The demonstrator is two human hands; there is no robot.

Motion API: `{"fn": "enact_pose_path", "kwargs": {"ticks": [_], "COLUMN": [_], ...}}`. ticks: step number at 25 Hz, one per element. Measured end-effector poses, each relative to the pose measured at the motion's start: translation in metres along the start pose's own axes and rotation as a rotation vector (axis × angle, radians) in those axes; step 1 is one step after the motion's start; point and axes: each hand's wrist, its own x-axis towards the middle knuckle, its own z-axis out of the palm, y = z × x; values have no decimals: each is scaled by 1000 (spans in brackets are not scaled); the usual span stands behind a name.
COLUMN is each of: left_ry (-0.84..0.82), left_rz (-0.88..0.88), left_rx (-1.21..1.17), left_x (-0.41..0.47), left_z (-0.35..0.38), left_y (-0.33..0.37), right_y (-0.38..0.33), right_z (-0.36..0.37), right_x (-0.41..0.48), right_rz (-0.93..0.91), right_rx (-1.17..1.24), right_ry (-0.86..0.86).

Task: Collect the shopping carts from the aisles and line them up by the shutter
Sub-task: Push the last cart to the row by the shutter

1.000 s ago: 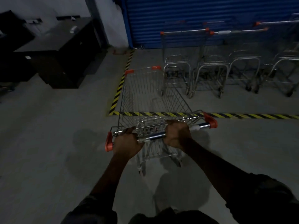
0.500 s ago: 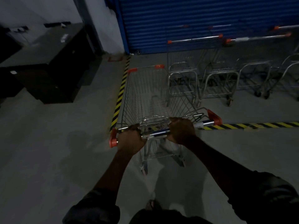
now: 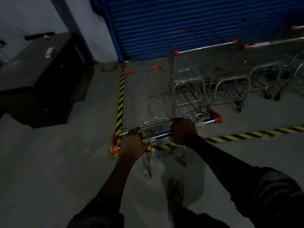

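The left hand (image 3: 133, 143) and right hand (image 3: 183, 131) are both clenched around the handle (image 3: 158, 136) of a wire cart (image 3: 143, 96). The cart stands mostly inside the striped tape (image 3: 238, 136), front toward the blue shutter (image 3: 181, 22), just left of a row of parked carts (image 3: 194, 74). Its rear wheels (image 3: 148, 172) stand on the near side of the tape. A dark worktop (image 3: 32, 66) stands well apart at left; a sandalled foot (image 3: 175, 190) shows below.

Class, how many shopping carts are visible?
4: held cart, gripped by left hand and right hand; near parked cart and next parked cart before the shutter; fourth cart's handle at right edge. More may be hidden.
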Motion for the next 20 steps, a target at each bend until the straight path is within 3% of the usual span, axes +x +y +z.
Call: {"fn": "enact_pose_path", "kwargs": {"ticks": [5, 20], "left_ry": [62, -58], "left_rz": [44, 115], "left_rx": [-12, -5], "left_x": [92, 348], "left_z": [20, 91], "left_y": [-61, -227], "right_y": [-8, -22], "right_z": [2, -23], "right_x": [111, 386], "right_rz": [-2, -56], "right_rx": [-41, 86], "right_ry": [22, 96]}}
